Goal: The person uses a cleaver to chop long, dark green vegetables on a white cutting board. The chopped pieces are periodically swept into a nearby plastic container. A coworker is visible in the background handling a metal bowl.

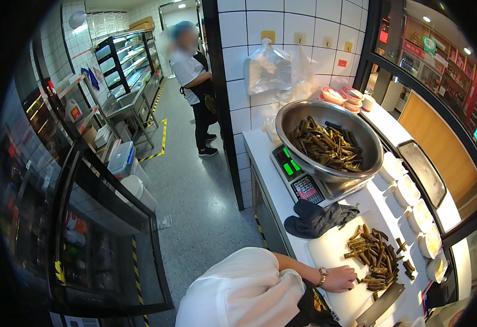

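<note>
My left hand (339, 278), with a watch on its wrist, is curled with the fingertips down at the left edge of a pile of brown-green, stick-like food pieces (377, 257). What lies under the fingers is hidden. The pile is on a white cutting board (325, 252). Just right of and below that hand, a broad-bladed kitchen knife (381, 306) slants beside the pile. Its handle end runs out at the lower edge, and my right hand cannot be made out there. A dark cloth (319, 218) lies crumpled at the board's far end.
Beyond the cloth, a large steel bowl (377, 163) of similar pieces rests on a digital scale (304, 188). Several white tubs (407, 191) and a dark tray (423, 173) line the right side. Plastic bags (268, 71) hang on the tiled wall. A person (193, 82) stands in the passage.
</note>
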A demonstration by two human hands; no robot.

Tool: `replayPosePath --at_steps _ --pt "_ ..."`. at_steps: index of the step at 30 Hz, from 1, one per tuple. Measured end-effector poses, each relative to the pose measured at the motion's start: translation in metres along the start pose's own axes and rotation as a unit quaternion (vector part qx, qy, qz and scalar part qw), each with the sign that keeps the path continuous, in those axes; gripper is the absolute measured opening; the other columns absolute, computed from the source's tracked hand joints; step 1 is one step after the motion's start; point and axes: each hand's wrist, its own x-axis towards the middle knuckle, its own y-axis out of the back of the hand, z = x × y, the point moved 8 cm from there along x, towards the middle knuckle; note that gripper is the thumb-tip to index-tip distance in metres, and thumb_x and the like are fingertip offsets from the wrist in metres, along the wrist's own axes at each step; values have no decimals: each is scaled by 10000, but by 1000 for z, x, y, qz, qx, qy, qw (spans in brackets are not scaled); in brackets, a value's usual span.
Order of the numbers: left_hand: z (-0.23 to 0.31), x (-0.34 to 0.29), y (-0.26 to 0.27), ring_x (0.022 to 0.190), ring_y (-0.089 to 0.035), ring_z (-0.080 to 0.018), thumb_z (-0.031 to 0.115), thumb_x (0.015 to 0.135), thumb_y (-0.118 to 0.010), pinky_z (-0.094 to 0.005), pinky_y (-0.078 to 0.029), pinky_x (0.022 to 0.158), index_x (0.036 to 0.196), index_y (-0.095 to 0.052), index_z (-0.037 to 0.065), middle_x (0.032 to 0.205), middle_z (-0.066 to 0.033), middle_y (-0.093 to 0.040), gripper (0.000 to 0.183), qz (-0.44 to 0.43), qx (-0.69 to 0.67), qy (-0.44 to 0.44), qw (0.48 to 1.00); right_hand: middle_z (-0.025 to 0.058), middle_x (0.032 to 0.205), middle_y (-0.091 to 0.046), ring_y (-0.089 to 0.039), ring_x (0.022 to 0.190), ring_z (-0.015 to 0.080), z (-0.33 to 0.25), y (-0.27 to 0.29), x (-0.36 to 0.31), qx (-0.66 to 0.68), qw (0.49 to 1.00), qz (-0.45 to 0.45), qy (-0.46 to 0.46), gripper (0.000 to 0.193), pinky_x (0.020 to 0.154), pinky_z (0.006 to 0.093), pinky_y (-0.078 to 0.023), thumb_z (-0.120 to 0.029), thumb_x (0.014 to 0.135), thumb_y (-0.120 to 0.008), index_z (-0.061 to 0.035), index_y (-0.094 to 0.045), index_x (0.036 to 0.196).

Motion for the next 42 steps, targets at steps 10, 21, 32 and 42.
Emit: replayPosePath --at_steps 10,21,32,42 --pt "2 -1 6 818 -473 -255 159 795 -642 -383 -387 741 822 -563 113 857 -63 -461 95 9 -4 -6 1000 368 1049 -591 -567 1003 507 3 0 6 -29 979 88 184 428 896 495 -451 -188 904 -522 90 -475 1226" --pt "2 -1 5 841 -477 -259 153 785 -645 -384 -391 756 847 -574 110 868 -64 -469 104 16 -10 -13 1000 384 1063 -580 -553 1015 528 3 -1 0 -9 999 -7 -30 433 905 500 -442 -200 920 -502 103 -465 1227" --pt "-4 -1 -2 868 -490 -265 167 757 -652 -391 -398 769 785 -591 112 878 -75 -493 86 6 -6 8 1000 341 1086 -590 -557 1023 485 -3 1 8 3 999 18 35 443 908 471 -443 -214 925 -522 84 -477 1249" --pt "-1 0 -5 855 -492 -280 141 773 -624 -399 -400 767 832 -587 95 869 -91 -495 83 -14 -38 15 999 277 1099 -610 -567 1019 427 -15 8 -6 9 1000 2 -7 439 906 431 -446 -211 923 -543 65 -502 1262"
